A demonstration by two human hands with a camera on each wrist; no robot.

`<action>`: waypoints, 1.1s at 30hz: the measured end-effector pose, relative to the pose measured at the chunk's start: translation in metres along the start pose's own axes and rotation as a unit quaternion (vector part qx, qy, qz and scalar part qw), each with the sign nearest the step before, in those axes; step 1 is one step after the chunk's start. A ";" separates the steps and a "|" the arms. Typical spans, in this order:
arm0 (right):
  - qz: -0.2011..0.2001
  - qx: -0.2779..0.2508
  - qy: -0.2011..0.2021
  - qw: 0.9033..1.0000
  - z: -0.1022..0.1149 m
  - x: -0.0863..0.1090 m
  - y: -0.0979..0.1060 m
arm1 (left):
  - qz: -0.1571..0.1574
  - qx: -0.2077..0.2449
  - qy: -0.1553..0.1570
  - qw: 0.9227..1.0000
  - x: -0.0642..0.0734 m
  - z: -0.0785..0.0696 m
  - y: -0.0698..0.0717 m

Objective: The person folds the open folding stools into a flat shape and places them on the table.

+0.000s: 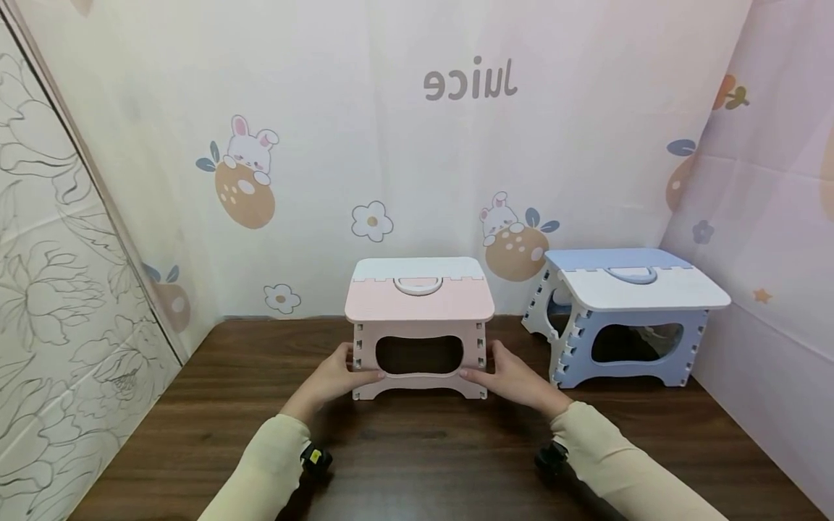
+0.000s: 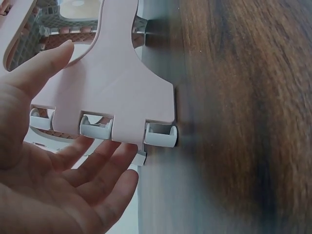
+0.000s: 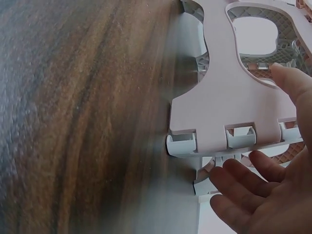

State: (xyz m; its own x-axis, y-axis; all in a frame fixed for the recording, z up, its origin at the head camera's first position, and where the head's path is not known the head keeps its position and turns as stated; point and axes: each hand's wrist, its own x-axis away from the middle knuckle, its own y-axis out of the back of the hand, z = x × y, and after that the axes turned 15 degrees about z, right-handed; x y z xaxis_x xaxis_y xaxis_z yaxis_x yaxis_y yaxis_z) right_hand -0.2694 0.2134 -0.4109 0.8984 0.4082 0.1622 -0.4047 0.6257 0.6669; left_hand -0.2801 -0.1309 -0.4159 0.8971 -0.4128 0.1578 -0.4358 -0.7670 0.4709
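A pink-and-white folding step stool (image 1: 417, 304) stands unfolded on the brown wooden table, its white carry handle (image 1: 418, 286) lying flat in the top. My left hand (image 1: 334, 378) holds its left leg edge, thumb on the front panel near the oval cutout and fingers at the hinged side. On the opposite side, my right hand (image 1: 517, 378) grips the right leg edge in the same way. Both wrist views show the pink leg panel (image 2: 107, 85) with pale hinge knuckles (image 3: 240, 138) between thumb and fingers. The fingertips behind the edge are partly hidden.
A blue-and-white folding stool (image 1: 641, 289) stands unfolded at the right, near the side curtain. Behind the table (image 1: 417, 463) hangs a printed curtain (image 1: 313, 145) with rabbits and flowers. A floral panel (image 1: 65, 289) borders the left side.
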 end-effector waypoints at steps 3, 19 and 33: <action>-0.003 -0.001 -0.003 1.000 0.002 -0.002 -0.001 | -0.005 0.002 0.002 1.000 0.000 0.000 0.000; -0.024 -0.015 0.002 1.000 0.005 -0.006 -0.006 | -0.018 -0.007 0.003 1.000 -0.001 -0.001 -0.003; -0.046 -0.018 0.035 0.998 0.005 -0.009 -0.012 | -0.023 -0.008 -0.002 1.000 -0.002 -0.001 -0.005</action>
State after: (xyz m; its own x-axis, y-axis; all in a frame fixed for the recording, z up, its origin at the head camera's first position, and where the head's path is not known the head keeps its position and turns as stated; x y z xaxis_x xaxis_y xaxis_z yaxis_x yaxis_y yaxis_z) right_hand -0.2720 0.1990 -0.4169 0.9184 0.3925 0.0506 -0.3288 0.6856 0.6495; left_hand -0.2794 -0.1260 -0.4182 0.9161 -0.3787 0.1314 -0.3919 -0.7776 0.4917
